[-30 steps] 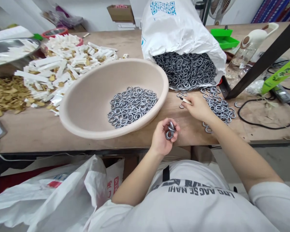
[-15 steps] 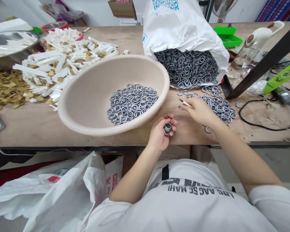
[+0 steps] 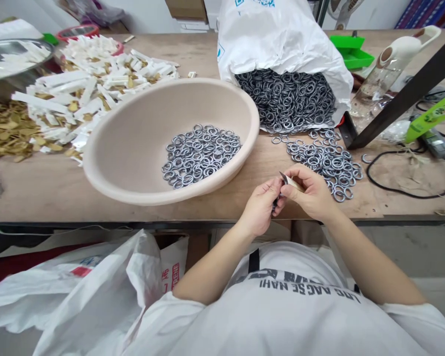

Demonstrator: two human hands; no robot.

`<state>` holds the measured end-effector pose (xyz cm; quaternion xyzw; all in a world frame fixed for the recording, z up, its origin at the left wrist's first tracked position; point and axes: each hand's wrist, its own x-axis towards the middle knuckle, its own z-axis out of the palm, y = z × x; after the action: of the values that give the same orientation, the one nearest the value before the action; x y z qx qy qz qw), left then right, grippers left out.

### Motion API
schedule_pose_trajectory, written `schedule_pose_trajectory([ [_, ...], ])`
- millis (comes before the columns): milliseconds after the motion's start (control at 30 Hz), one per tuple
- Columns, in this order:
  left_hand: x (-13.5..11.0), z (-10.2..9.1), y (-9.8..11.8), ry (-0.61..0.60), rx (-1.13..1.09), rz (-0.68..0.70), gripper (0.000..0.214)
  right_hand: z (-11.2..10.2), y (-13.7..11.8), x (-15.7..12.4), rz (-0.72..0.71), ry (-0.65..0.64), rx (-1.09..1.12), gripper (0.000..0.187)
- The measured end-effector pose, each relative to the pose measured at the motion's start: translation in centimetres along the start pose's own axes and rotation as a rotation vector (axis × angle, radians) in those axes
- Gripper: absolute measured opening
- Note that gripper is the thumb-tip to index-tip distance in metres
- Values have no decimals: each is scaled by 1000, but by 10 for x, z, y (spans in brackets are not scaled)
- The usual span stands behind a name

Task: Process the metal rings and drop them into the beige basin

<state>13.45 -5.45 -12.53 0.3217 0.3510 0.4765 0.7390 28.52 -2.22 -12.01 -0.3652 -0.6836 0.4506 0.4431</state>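
Observation:
Over the table's front part my two hands meet. My left hand (image 3: 260, 206) is closed around grey rings, mostly hidden by its fingers now. Between the fingers of my right hand (image 3: 311, 194) is a small knife (image 3: 293, 184) with a pale handle and a dark pointed blade, its tip up and to the left beside my left fingertips. Just behind my right hand lies a loose pile of grey rings (image 3: 324, 160). To the left stands a wide beige basin (image 3: 122, 148) with many similar rings (image 3: 202, 155) heaped on its right side.
A white sack (image 3: 278, 39) lies open toward me, full of dark rings. White strips (image 3: 66, 94) and brownish-gold pieces (image 3: 11, 131) cover the left of the table. On the right are a slanted dark metal bar (image 3: 404, 94), a clear bottle (image 3: 383, 71) and a black cable (image 3: 400, 195).
My hands have come together: the left moved right and the right moved slightly down toward it. The knife now sits at the left fingertips. A ring lying near my right wrist is no longer visible.

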Motion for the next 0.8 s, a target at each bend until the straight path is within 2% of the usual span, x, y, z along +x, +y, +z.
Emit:
schedule_pose_trajectory([
  [100, 1, 2, -3, 23, 31, 92, 49, 7, 2, 1, 137, 60, 139, 39],
  [167, 2, 3, -3, 22, 57, 150, 51, 6, 1, 1, 161, 103, 88, 41],
  [233, 3, 3, -1, 29, 67, 185, 51, 1, -4, -2, 98, 108, -102, 40],
  [367, 5, 2, 3, 68, 55, 201, 50, -3, -23, -17, -115, 14, -456, 30],
  [467, 6, 1, 3, 88, 57, 199, 49, 1, -31, -24, -158, -26, -550, 27],
  [567, 5, 0, 2, 60, 88, 199, 49, 2, -28, -25, -162, -45, -599, 33],
  [633, 0, 0, 2, 3, 140, 200, 50, -2, -20, -22, -114, -33, -613, 38],
  [733, -7, -1, 1, -150, 211, 184, 50, -16, -2, -7, 69, 45, -637, 47],
  [800, -10, -2, 1, -175, 192, 168, 49, -27, 8, 12, 141, 86, -692, 51],
])
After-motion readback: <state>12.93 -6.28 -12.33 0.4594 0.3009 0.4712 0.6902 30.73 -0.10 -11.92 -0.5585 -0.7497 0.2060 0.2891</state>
